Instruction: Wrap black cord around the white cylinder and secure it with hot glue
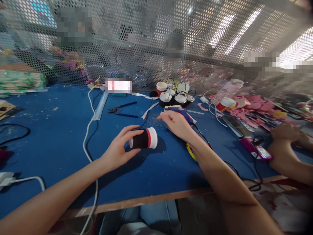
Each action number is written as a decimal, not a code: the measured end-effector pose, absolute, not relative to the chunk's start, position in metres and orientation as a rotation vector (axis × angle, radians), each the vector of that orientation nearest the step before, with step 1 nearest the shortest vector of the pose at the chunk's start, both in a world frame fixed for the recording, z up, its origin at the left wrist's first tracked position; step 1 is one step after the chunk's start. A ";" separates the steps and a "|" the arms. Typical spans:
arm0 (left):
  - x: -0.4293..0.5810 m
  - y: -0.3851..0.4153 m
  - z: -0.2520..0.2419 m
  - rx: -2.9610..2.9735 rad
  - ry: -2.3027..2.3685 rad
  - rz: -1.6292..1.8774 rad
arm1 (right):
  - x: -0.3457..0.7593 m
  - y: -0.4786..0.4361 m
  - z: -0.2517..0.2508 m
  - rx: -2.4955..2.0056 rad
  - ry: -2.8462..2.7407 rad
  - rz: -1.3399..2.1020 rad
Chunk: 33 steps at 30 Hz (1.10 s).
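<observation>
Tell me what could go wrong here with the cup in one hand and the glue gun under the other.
1. The left hand holds the cup on its side in a light finger grip; it could slip and roll across the table.
2. The right hand rests on the glue gun; if it is hot, the fingers might get burned.
3. The black cord runs under the right forearm and could snag, dragging the gun.

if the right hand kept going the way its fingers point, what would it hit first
The right hand points left and slightly away across the blue table. Probably the thin black cable first, then the pliers; depth is unclear.
</observation>
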<state>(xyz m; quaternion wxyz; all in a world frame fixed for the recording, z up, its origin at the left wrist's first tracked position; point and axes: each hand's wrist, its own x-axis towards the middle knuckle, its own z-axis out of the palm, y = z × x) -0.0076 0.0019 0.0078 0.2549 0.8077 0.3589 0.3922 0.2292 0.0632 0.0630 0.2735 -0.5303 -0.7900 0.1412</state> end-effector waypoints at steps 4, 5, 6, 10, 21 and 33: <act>-0.008 0.000 0.010 2.363 0.925 0.976 | 0.199 0.054 0.063 -1.261 -2.226 1.058; -0.008 -0.001 0.010 2.376 0.921 0.968 | 0.194 0.053 0.063 -1.255 -2.230 1.124; -0.008 -0.001 0.010 2.384 0.920 0.961 | 0.192 0.053 0.062 -1.250 -2.230 1.172; -0.007 -0.002 0.006 2.397 0.919 0.927 | 0.187 0.053 0.057 -1.132 -2.178 1.356; -0.009 -0.001 0.012 2.187 0.913 0.942 | 0.186 0.048 0.051 -1.071 -1.731 1.318; -0.007 0.000 0.011 1.852 0.819 0.908 | 0.196 0.055 0.056 -1.060 -1.829 0.961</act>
